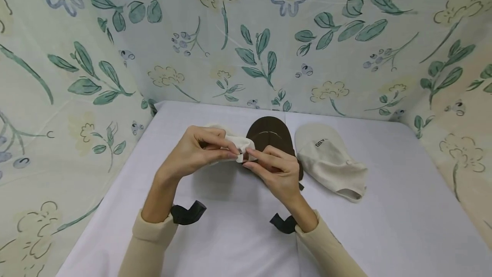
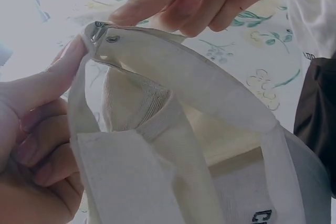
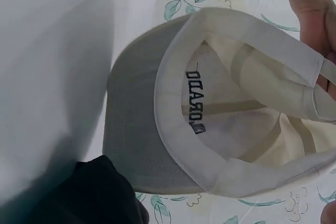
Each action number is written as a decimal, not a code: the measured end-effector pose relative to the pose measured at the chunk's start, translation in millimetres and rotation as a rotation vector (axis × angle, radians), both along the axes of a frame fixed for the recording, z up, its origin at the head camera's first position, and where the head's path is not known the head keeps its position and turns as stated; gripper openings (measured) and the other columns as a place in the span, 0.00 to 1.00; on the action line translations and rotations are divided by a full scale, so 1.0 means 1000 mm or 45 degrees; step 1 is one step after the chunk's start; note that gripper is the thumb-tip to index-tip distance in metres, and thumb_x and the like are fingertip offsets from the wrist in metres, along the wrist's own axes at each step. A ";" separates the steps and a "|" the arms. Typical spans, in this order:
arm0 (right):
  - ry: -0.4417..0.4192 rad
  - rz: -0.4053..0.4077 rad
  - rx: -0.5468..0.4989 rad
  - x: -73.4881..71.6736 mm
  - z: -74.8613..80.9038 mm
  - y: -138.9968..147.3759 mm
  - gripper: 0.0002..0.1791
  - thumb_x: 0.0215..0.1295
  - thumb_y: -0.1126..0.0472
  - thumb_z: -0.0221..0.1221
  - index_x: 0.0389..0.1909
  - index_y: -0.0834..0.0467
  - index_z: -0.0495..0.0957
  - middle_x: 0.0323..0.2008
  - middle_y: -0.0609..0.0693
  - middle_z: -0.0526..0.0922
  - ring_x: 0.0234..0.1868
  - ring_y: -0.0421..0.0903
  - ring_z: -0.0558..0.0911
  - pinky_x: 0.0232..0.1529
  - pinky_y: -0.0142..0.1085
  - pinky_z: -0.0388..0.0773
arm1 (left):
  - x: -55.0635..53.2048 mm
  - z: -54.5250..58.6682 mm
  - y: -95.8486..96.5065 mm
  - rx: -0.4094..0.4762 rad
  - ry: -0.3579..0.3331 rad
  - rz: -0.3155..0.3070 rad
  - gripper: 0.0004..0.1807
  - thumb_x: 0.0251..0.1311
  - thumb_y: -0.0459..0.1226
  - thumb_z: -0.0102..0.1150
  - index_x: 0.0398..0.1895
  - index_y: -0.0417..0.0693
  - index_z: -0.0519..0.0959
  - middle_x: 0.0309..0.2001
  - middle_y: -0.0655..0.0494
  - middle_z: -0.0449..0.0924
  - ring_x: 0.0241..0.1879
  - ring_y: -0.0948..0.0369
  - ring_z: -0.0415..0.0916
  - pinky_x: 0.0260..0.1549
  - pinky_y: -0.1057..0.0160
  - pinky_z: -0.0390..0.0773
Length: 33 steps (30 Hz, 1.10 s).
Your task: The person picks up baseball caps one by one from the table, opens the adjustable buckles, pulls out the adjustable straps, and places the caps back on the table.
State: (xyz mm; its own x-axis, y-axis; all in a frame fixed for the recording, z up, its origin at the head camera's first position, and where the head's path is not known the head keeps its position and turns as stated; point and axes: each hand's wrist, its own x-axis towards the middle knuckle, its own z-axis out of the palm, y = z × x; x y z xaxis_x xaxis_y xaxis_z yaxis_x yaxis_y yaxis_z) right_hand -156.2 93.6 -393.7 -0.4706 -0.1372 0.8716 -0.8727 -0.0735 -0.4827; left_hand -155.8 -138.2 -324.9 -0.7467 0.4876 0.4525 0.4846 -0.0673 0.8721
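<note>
My left hand [image 1: 196,151] and right hand [image 1: 278,170] meet at the back strap of a cream baseball cap [image 1: 243,142], held up over the table. Left thumb and fingers pinch the strap beside a small metal buckle [image 2: 98,31]. The right index fingertip and thumb pinch the strap from the other side, right at the buckle. In the left wrist view the cap's hollow faces the camera. Dark stitched lettering [image 3: 195,100] shows inside the crown in the right wrist view, along with the grey-looking underside of the brim [image 3: 139,98].
Behind the right hand a dark brown cap [image 1: 269,129] lies on the white-covered table [image 1: 399,208]. To its right is another cream cap [image 1: 326,161] with dark lettering. Floral cloth [image 1: 238,76] hangs around the table's back and sides. Black bands [image 1: 188,213] are at both wrists.
</note>
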 end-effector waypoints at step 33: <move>-0.007 0.017 0.198 0.014 0.041 0.014 0.11 0.55 0.68 0.76 0.39 0.64 0.90 0.15 0.43 0.63 0.19 0.34 0.61 0.19 0.24 0.55 | 0.018 0.012 0.002 -0.089 0.213 0.088 0.13 0.51 0.23 0.76 0.40 0.42 0.90 0.18 0.58 0.58 0.20 0.63 0.55 0.19 0.64 0.56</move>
State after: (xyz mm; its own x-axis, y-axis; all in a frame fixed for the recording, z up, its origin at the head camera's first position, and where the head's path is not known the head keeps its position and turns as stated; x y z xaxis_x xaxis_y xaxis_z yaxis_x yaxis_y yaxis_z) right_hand -142.3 107.4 -352.4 -0.4728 -0.2765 0.8367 -0.8693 -0.0092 -0.4943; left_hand -138.0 -136.1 -312.4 -0.6968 0.4723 0.5398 0.6243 0.0288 0.7806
